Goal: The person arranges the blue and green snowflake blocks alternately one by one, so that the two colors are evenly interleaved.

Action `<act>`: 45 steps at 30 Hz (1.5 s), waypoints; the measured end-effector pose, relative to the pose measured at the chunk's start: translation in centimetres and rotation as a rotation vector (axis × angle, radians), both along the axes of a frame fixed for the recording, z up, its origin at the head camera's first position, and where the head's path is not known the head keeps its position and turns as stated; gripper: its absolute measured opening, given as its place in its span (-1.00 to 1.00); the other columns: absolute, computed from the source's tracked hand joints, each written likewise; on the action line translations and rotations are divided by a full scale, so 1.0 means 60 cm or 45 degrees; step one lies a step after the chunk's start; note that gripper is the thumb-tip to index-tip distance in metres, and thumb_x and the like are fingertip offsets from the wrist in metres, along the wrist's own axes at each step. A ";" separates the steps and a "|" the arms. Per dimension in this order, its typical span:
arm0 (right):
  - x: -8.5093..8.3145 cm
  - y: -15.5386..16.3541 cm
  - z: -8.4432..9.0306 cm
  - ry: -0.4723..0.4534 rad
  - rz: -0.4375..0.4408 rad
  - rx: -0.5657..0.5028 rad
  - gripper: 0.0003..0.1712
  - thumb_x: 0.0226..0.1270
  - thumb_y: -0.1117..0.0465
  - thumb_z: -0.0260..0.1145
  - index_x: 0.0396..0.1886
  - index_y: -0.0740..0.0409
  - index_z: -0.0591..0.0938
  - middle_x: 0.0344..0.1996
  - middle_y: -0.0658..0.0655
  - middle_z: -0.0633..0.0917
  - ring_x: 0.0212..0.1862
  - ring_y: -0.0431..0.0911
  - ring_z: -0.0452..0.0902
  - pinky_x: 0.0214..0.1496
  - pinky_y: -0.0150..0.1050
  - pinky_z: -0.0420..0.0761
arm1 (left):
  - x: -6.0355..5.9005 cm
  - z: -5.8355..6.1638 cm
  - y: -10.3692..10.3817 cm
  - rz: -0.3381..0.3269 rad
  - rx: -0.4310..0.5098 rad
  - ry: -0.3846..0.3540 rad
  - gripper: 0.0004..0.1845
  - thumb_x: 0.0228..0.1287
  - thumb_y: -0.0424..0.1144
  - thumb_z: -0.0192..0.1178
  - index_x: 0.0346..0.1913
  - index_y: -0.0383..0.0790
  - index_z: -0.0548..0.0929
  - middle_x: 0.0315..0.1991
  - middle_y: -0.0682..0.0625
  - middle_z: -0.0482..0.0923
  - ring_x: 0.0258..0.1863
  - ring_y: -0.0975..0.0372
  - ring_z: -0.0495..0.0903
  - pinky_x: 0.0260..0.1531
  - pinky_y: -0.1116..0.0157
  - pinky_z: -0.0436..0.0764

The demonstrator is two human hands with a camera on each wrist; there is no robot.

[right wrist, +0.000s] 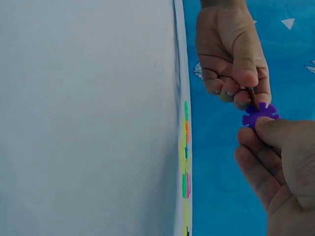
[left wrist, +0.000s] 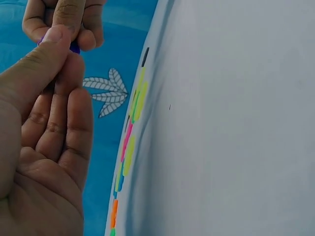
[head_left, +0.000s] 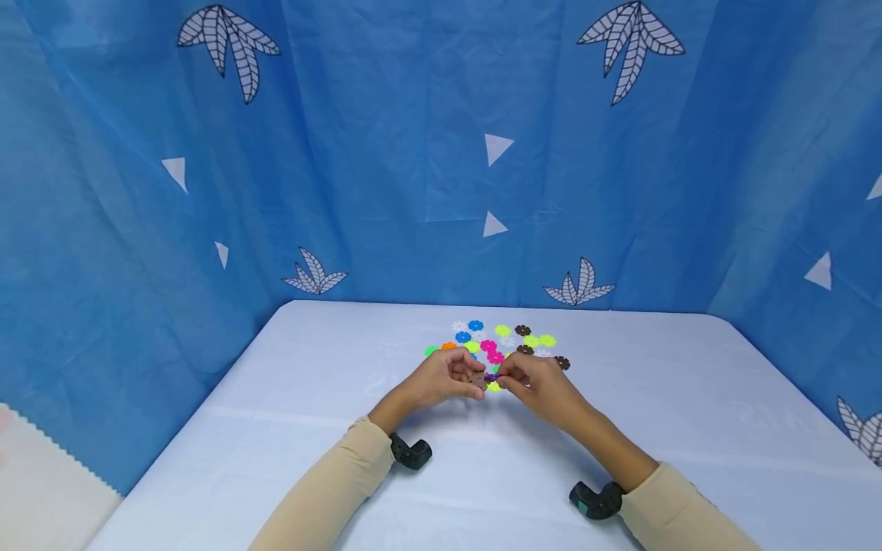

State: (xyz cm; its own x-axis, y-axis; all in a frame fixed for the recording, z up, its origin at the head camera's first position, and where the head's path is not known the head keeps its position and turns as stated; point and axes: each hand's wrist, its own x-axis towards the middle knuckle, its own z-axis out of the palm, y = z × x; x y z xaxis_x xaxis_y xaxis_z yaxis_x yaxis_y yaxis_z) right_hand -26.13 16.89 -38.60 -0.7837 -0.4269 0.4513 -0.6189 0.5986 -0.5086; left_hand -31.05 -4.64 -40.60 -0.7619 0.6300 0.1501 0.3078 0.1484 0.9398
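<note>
Slotting together, apparently: right hand [head_left: 544, 389] pinches the purple snowflake disc [right wrist: 250, 118], left hand [head_left: 441, 376] the brown snowflake disc [head_left: 478, 379] just left of it, edges seemingly touching; next move probably needs notches aligned, then a push. Beyond the purple snowflake disc: three dark brown discs [head_left: 562, 363], two pink discs [head_left: 488, 346], one orange disc [head_left: 449, 346]; yellow discs [head_left: 547, 340], blue discs [head_left: 475, 325], green discs [head_left: 431, 350], white discs [head_left: 506, 342] uncountable, some covered. Farther behind it: blue curtain [head_left: 386, 115].

At twelve o'clock we face a blue curtain [head_left: 386, 153] printed with white leaves [head_left: 628, 73] and triangles [head_left: 496, 148]; at six, our white-covered desk [head_left: 482, 482]; at eight, a pale zigzag-edged cloth [head_left: 41, 490].
</note>
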 end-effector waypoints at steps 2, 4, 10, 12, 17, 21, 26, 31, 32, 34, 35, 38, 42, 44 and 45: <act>0.000 0.001 0.001 -0.010 -0.013 -0.016 -0.85 0.09 0.29 0.36 -0.36 0.01 0.58 -0.46 -0.05 0.68 -0.39 -0.26 0.61 -0.31 -0.54 0.56 | 0.000 0.001 0.000 -0.013 -0.020 0.030 -0.55 -0.11 -0.23 0.41 -0.10 -0.22 0.53 -0.27 -0.06 0.62 -0.34 0.27 0.57 -0.29 0.35 0.60; 0.000 0.002 0.001 -0.023 -0.016 -0.033 -0.83 0.07 0.31 0.36 -0.36 0.01 0.57 -0.45 -0.07 0.68 -0.38 -0.27 0.61 -0.30 -0.52 0.58 | 0.000 0.002 0.000 -0.025 -0.048 0.063 -0.54 -0.09 -0.17 0.41 -0.07 -0.15 0.52 -0.29 -0.03 0.59 -0.33 0.25 0.55 -0.28 0.35 0.60; -0.003 0.001 -0.002 -0.055 0.027 -0.056 -0.81 0.07 0.33 0.36 -0.33 0.00 0.58 -0.41 -0.07 0.69 -0.35 -0.27 0.63 -0.31 -0.49 0.60 | 0.004 0.003 0.002 -0.099 -0.082 0.022 -0.70 0.15 -0.12 0.24 -0.07 -0.09 0.53 -0.24 -0.03 0.62 -0.31 0.18 0.63 -0.22 0.26 0.61; -0.004 0.001 -0.004 -0.053 0.049 -0.055 -0.81 0.07 0.34 0.36 -0.34 0.01 0.58 -0.40 -0.07 0.69 -0.35 -0.25 0.63 -0.31 -0.49 0.60 | 0.007 0.003 0.004 -0.105 -0.084 0.004 -0.76 0.22 -0.12 0.18 -0.10 -0.12 0.55 -0.25 -0.05 0.62 -0.31 0.15 0.65 -0.21 0.22 0.62; -0.010 0.008 -0.003 -0.086 0.009 0.016 -0.79 0.08 0.27 0.37 -0.28 -0.01 0.57 -0.35 -0.09 0.67 -0.31 -0.25 0.63 -0.25 -0.41 0.62 | 0.009 0.005 0.008 -0.067 -0.099 -0.033 -0.82 0.23 -0.17 0.17 -0.19 -0.18 0.56 -0.30 -0.05 0.61 -0.32 0.17 0.63 -0.20 0.18 0.63; -0.022 0.034 0.002 -0.169 -0.215 0.129 -0.79 0.11 0.17 0.36 -0.23 -0.04 0.57 -0.33 -0.13 0.65 -0.25 -0.24 0.59 -0.15 -0.26 0.62 | 0.008 0.003 0.006 -0.052 -0.086 -0.103 -0.85 0.23 -0.24 0.16 -0.19 -0.22 0.55 -0.28 -0.07 0.60 -0.29 0.17 0.63 -0.19 0.16 0.63; -0.037 0.083 -0.001 -0.324 -0.439 0.258 -0.71 0.14 0.13 0.34 -0.12 0.03 0.61 -0.25 0.00 0.65 -0.19 -0.11 0.51 -0.12 -0.14 0.59 | 0.004 -0.002 0.003 -0.105 -0.088 -0.113 -0.86 0.23 -0.25 0.15 -0.18 -0.22 0.53 -0.24 -0.08 0.62 -0.28 0.15 0.65 -0.20 0.18 0.63; -0.046 0.108 -0.011 -0.310 -0.472 0.395 -0.55 0.11 0.12 0.34 0.03 0.08 0.58 -0.20 0.15 0.58 -0.15 -0.01 0.43 -0.13 -0.08 0.51 | 0.001 -0.004 -0.003 -0.081 -0.141 -0.066 -0.86 0.22 -0.18 0.17 -0.21 -0.14 0.55 -0.24 -0.02 0.65 -0.26 0.20 0.64 -0.24 0.24 0.62; -0.046 0.110 -0.011 -0.305 -0.487 0.430 -0.53 0.12 0.10 0.34 0.06 0.08 0.56 -0.19 0.16 0.56 -0.14 0.01 0.42 -0.13 -0.05 0.49 | 0.001 -0.004 -0.004 -0.076 -0.144 -0.059 -0.86 0.22 -0.17 0.18 -0.22 -0.13 0.56 -0.24 0.00 0.65 -0.27 0.21 0.64 -0.24 0.24 0.62; -0.046 0.114 -0.012 -0.327 -0.534 0.505 -0.46 0.13 0.05 0.32 0.13 0.07 0.51 -0.13 0.21 0.54 -0.08 0.06 0.39 -0.10 0.02 0.48 | 0.000 -0.004 -0.005 -0.074 -0.151 -0.052 -0.86 0.21 -0.16 0.18 -0.21 -0.12 0.56 -0.25 0.02 0.65 -0.27 0.23 0.63 -0.24 0.25 0.61; -0.046 0.116 -0.013 -0.351 -0.558 0.545 -0.42 0.14 0.02 0.31 0.17 0.06 0.48 -0.11 0.22 0.52 -0.07 0.08 0.37 -0.09 0.05 0.48 | 0.000 -0.004 -0.005 -0.079 -0.149 -0.046 -0.85 0.21 -0.16 0.18 -0.21 -0.12 0.56 -0.24 0.02 0.65 -0.27 0.23 0.63 -0.24 0.25 0.61; -0.047 0.122 -0.015 -0.427 -0.610 0.636 -0.37 0.21 -0.02 0.23 0.26 0.08 0.38 -0.05 0.27 0.47 -0.04 0.10 0.35 -0.08 0.10 0.49 | 0.000 -0.004 -0.005 -0.094 -0.137 -0.037 -0.84 0.21 -0.16 0.18 -0.20 -0.13 0.56 -0.24 0.02 0.64 -0.27 0.24 0.62 -0.23 0.24 0.61; -0.050 0.131 -0.018 -0.450 -0.604 0.630 -0.39 0.27 0.02 0.16 0.27 0.18 0.35 -0.06 0.31 0.46 -0.05 0.12 0.38 -0.10 0.10 0.48 | 0.001 -0.004 -0.005 -0.093 -0.144 -0.024 -0.84 0.20 -0.15 0.19 -0.21 -0.13 0.56 -0.25 0.03 0.65 -0.27 0.26 0.61 -0.23 0.24 0.60; -0.052 0.137 -0.021 -0.433 -0.594 0.586 -0.46 0.27 0.05 0.17 0.20 0.19 0.42 -0.11 0.30 0.49 -0.08 0.10 0.41 -0.12 0.07 0.48 | 0.002 -0.004 -0.004 -0.091 -0.152 -0.021 -0.84 0.20 -0.15 0.19 -0.21 -0.13 0.56 -0.25 0.04 0.65 -0.27 0.27 0.60 -0.23 0.24 0.59; -0.053 0.140 -0.023 -0.426 -0.587 0.565 -0.49 0.27 0.06 0.18 0.16 0.20 0.45 -0.14 0.28 0.50 -0.11 0.09 0.42 -0.14 0.05 0.49 | 0.002 -0.004 -0.003 -0.088 -0.154 -0.023 -0.84 0.20 -0.15 0.19 -0.21 -0.13 0.56 -0.25 0.04 0.65 -0.27 0.27 0.60 -0.23 0.24 0.59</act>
State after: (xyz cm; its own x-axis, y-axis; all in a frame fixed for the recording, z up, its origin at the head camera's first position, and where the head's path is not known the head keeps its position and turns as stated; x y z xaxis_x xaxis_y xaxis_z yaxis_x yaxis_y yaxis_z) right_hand -29.29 25.28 -39.98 -0.9942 -0.1067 0.0165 -0.1071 0.9554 -0.2751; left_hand -30.94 -4.81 -40.84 -0.7179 0.6938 0.0566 0.3047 0.2401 0.9217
